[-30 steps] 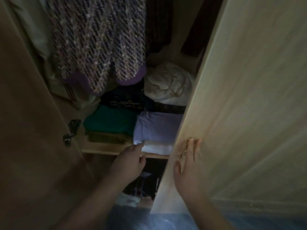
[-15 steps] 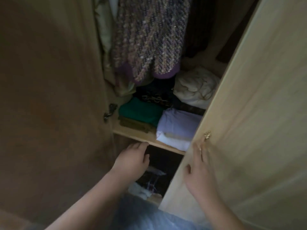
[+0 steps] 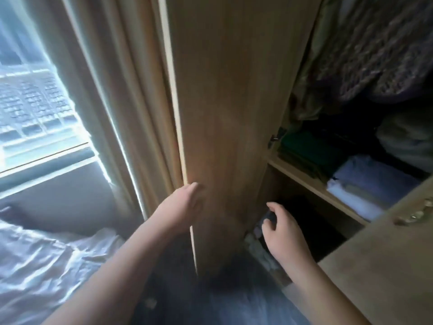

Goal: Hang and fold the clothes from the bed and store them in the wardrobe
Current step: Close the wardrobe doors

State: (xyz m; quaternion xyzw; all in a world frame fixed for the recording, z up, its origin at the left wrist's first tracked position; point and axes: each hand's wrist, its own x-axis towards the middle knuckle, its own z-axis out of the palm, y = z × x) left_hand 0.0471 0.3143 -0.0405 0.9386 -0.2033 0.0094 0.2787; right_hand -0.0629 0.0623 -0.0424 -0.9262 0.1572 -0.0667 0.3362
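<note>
Over on the wardrobe shelf (image 3: pixel 304 182) the folded clothes (image 3: pixel 365 184) look stored, so probably near done: left hand (image 3: pixel 185 205) flat-fingered on the door (image 3: pixel 229 113), right hand (image 3: pixel 283 233) loosely curled, holding nothing.

Bed (image 3: pixel 35 266) left of door (image 3: pixel 229 113); folded clothes (image 3: pixel 365 184), seemingly stacked, on shelf (image 3: pixel 304 185)

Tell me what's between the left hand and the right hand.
The open left wardrobe door stands between them in the head view: left hand at its outer edge, right hand by the lower compartment.
</note>
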